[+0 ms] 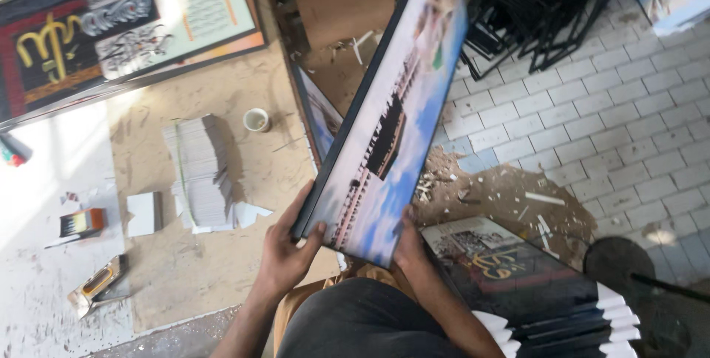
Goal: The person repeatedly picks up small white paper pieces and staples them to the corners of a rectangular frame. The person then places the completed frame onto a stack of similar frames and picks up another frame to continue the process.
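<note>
Both hands, left hand (285, 254) and right hand (409, 243), are gripping the framed picture's (388, 117) near end; its long axis is extending away, upward-right.

Strong daylight falls from the left, washing the white table surface (44, 180) into glare that loses detail. The brick floor (606, 121) is evenly lit. The glossy framed print (392, 129) smears with motion blur, the stack of cards (200, 169) casts a soft shadow rightward
</note>
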